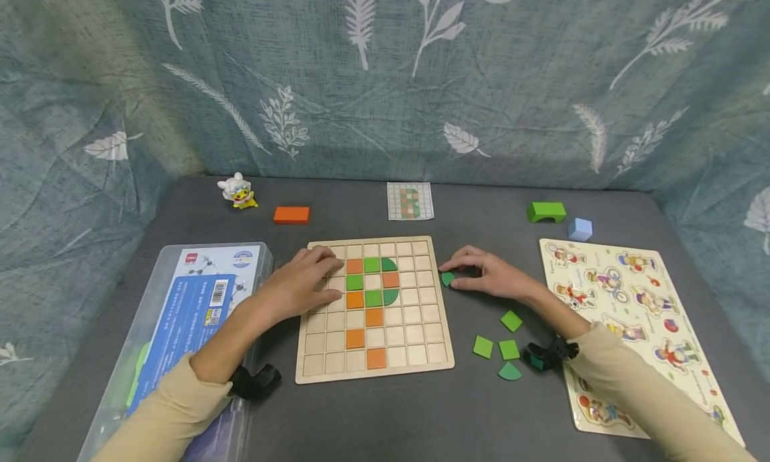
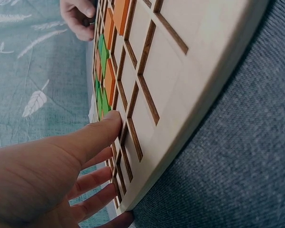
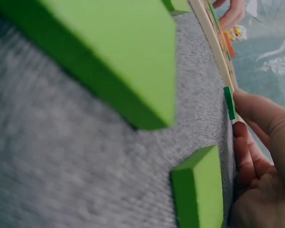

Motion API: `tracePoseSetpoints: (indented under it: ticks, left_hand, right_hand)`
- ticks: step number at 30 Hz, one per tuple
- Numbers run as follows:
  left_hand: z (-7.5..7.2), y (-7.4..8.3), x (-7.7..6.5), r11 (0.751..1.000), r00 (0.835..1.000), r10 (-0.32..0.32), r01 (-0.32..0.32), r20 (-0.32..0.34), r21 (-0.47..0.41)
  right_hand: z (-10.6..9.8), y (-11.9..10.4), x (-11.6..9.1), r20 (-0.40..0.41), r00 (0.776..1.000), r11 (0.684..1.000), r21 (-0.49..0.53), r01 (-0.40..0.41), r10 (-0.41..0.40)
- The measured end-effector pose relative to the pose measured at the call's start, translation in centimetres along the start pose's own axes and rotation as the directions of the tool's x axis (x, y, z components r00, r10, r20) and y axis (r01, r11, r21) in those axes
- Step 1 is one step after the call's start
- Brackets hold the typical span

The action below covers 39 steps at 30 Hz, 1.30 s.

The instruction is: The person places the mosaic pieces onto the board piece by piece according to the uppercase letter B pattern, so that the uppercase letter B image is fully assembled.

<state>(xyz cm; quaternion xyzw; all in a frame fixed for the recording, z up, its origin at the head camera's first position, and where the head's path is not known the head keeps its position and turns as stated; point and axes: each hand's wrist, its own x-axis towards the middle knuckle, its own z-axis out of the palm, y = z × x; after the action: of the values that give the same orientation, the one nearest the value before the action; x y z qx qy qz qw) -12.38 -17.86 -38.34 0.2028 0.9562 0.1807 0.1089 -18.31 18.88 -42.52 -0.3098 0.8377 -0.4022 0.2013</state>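
A wooden grid board (image 1: 421,355) lies on the dark table. Orange squares (image 1: 355,339), light green squares (image 1: 373,297) and dark green quarter-circle tiles (image 1: 390,297) sit in several of its cells. My left hand (image 1: 303,281) rests on the board's left side, fingers loosely spread and holding nothing; its thumb (image 2: 111,122) touches the grid in the left wrist view. Just off the board's right edge, my right hand (image 1: 490,275) pinches a dark green quarter-circle tile (image 3: 229,103) between thumb and fingers, low over the table.
Light green squares (image 1: 483,346) and another quarter-circle tile (image 1: 510,371) lie by my right wrist. A pattern card (image 1: 410,201) lies behind the board. At the left is a plastic case (image 1: 171,275); at the right, a picture puzzle board (image 1: 601,335). Blocks and a figurine (image 1: 237,191) stand behind.
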Motion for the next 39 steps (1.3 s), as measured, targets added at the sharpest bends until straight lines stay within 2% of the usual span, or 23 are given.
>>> tracePoseSetpoints:
  ticks: [3,6,10,12,14,16,19,21,26,31,35,39]
  left_hand:
    - [0.0,0.0,-0.1,1.0,1.0,-0.014,0.014,0.014,-0.003]
    - [0.1,-0.1,-0.2,1.0,0.999,-0.025,0.025,0.025,-0.005]
    - [0.2,-0.1,-0.2,1.0,0.999,-0.023,0.024,0.026,-0.01]
    - [0.3,-0.2,-0.1,1.0,0.999,-0.021,0.021,0.025,-0.009]
    - [0.3,-0.2,-0.1,1.0,0.999,-0.018,0.018,0.028,-0.01]
    - [0.3,-0.2,-0.1,1.0,0.999,-0.018,0.018,0.027,-0.008]
    - [0.1,-0.1,0.0,1.0,1.0,-0.02,0.02,0.024,-0.004]
    - [0.0,0.0,0.0,1.0,0.999,-0.026,0.027,0.028,-0.004]
    - [-0.1,0.2,0.1,0.999,0.999,-0.034,0.034,0.042,-0.004]
    - [-0.1,0.2,0.1,0.999,0.999,-0.034,0.034,0.034,-0.003]
    - [-0.1,0.1,0.0,1.0,0.999,-0.022,0.022,0.025,0.0]
    - [-0.1,0.0,-0.1,1.0,1.0,-0.015,0.015,0.016,0.0]
  right_hand:
    - [0.2,-0.1,0.1,-0.014,1.0,1.0,-0.022,0.01,-0.01]
    - [0.4,-0.3,0.1,-0.027,0.998,0.995,-0.09,0.051,-0.053]
    - [0.3,-1.2,0.1,-0.015,0.994,0.968,-0.229,0.098,-0.105]
    - [0.2,-1.9,0.0,-0.001,0.994,0.952,-0.288,0.101,-0.106]
    - [0.1,-2.5,-0.3,-0.008,0.995,0.948,-0.306,0.089,-0.096]
    - [0.3,-3.2,-0.5,-0.036,0.995,0.952,-0.295,0.08,-0.094]
    - [1.0,-4.1,-0.8,-0.089,0.987,0.961,-0.252,0.111,-0.137]
    - [1.7,-4.8,-0.6,-0.094,0.982,0.965,-0.224,0.139,-0.164]
    - [3.9,-7.0,0.3,-0.06,0.982,0.979,-0.113,0.172,-0.179]
    - [6.1,-8.1,1.3,-0.009,0.99,0.989,-0.042,0.139,-0.14]
    - [7.5,-8.2,1.7,0.011,0.991,0.991,-0.041,0.13,-0.13]
    - [8.1,-8.3,2.0,-0.004,0.985,0.98,-0.1,0.173,-0.175]
